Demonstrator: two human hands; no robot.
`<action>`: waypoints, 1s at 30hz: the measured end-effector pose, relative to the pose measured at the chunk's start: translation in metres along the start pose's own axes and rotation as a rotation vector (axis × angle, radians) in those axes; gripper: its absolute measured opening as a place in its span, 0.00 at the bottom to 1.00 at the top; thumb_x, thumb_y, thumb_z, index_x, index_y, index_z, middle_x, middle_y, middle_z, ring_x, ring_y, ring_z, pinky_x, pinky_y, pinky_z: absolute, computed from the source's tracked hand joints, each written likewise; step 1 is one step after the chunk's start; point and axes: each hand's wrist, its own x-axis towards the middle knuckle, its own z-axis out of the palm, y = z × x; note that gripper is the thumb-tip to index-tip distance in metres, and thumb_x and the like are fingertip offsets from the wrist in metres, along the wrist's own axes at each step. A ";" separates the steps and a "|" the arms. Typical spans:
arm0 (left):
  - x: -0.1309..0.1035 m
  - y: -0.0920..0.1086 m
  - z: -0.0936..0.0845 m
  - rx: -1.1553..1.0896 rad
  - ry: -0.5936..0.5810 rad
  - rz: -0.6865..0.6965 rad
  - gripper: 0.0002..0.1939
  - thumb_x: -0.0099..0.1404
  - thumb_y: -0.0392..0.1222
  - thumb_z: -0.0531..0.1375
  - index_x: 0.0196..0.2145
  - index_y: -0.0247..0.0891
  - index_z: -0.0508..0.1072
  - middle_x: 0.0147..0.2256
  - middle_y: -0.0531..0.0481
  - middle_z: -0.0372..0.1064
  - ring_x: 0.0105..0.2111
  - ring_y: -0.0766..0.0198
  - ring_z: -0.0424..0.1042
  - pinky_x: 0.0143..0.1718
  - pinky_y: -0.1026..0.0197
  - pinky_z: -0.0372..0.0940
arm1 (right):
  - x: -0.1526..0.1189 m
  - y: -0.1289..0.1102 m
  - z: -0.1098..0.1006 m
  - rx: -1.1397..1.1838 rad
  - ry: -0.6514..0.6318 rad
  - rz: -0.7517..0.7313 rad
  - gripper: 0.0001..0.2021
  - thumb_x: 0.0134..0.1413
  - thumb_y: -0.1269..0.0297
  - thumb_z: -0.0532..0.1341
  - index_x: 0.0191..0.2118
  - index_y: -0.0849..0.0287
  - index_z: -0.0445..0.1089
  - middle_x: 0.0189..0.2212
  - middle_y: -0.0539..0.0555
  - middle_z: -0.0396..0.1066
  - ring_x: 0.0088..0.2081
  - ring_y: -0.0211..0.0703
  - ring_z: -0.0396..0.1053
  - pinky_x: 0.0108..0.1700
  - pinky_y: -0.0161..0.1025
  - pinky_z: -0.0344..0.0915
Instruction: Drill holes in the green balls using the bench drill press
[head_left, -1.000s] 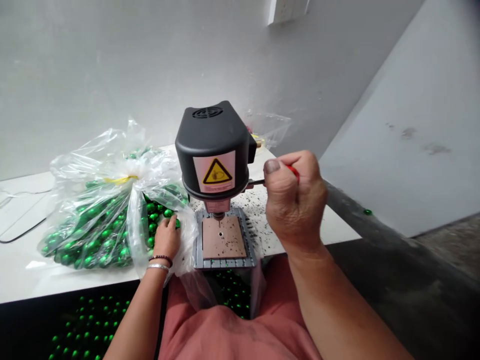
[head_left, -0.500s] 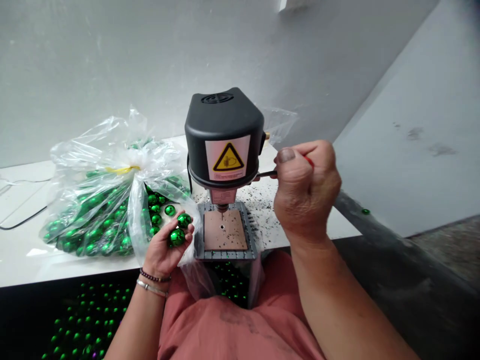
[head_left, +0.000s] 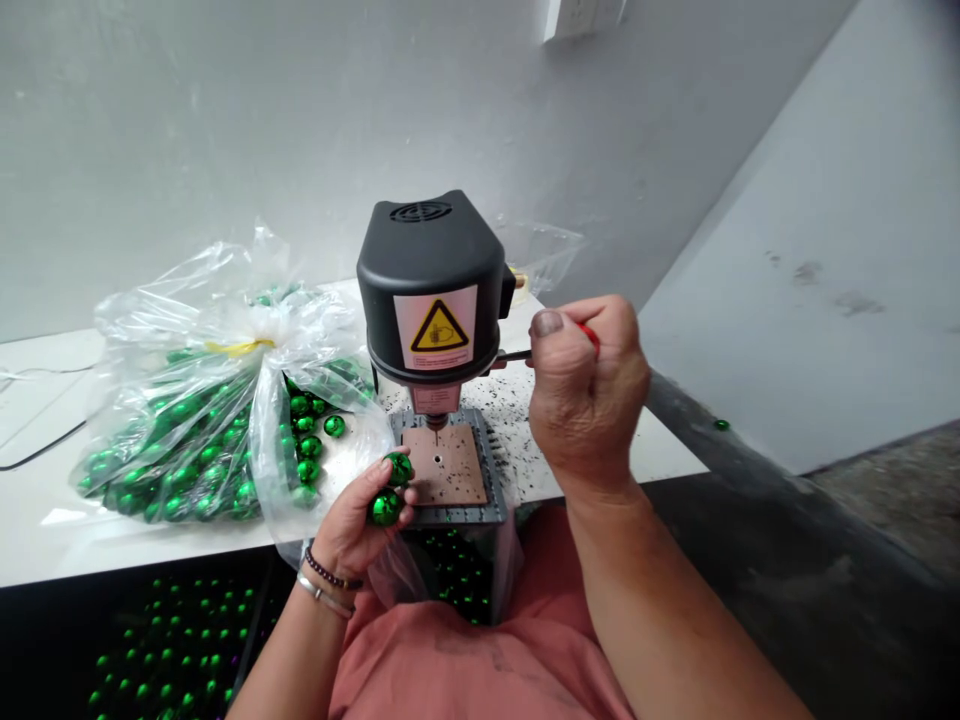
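Below centre, the left hand (head_left: pixel 352 530) cradles two shiny green balls (head_left: pixel 385 507) in curled fingers; a light, steady hold, fingertips clear of the drill bit (head_left: pixel 438 438), seems wise. The balls lie left of the right hand (head_left: pixel 589 400), which, right of centre, grips the drill press's (head_left: pixel 429 250) red-ended lever (head_left: pixel 590 337).

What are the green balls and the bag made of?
The green balls look like shiny plastic or thin metal: bright spots gleam on their mirror-like skin. The bag is probably thin, clear plastic, since it crinkles and the balls show through.
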 end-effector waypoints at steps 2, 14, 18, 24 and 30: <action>-0.001 0.000 0.000 0.006 -0.007 -0.015 0.17 0.57 0.39 0.59 0.45 0.36 0.67 0.34 0.46 0.68 0.26 0.68 0.69 0.22 0.69 0.62 | 0.000 0.000 -0.001 0.009 -0.006 0.005 0.11 0.53 0.55 0.51 0.26 0.57 0.59 0.18 0.46 0.59 0.20 0.29 0.57 0.24 0.32 0.54; 0.006 -0.005 0.007 0.351 0.100 0.081 0.21 0.50 0.42 0.64 0.42 0.36 0.66 0.25 0.54 0.65 0.24 0.68 0.69 0.19 0.70 0.57 | -0.001 -0.001 -0.002 0.036 -0.016 -0.014 0.12 0.53 0.55 0.51 0.26 0.57 0.57 0.18 0.46 0.57 0.20 0.29 0.56 0.23 0.32 0.53; 0.016 0.001 0.010 0.661 0.169 0.152 0.22 0.49 0.44 0.63 0.42 0.36 0.66 0.26 0.54 0.66 0.22 0.71 0.67 0.20 0.70 0.57 | 0.002 -0.001 -0.001 0.043 -0.020 -0.021 0.12 0.54 0.55 0.51 0.26 0.57 0.57 0.18 0.45 0.55 0.20 0.28 0.54 0.23 0.31 0.53; 0.033 0.004 0.019 0.974 0.214 0.221 0.18 0.47 0.42 0.63 0.37 0.34 0.70 0.27 0.53 0.69 0.19 0.72 0.64 0.22 0.67 0.60 | 0.023 -0.004 0.006 0.050 -0.076 0.026 0.14 0.54 0.54 0.49 0.23 0.57 0.54 0.16 0.45 0.51 0.20 0.28 0.52 0.24 0.32 0.50; 0.040 0.001 0.022 1.094 0.205 0.210 0.20 0.49 0.44 0.61 0.41 0.37 0.72 0.27 0.53 0.70 0.20 0.70 0.63 0.23 0.67 0.59 | 0.051 0.002 0.021 0.002 -0.179 0.132 0.18 0.52 0.50 0.50 0.20 0.58 0.50 0.16 0.46 0.51 0.21 0.28 0.48 0.26 0.32 0.47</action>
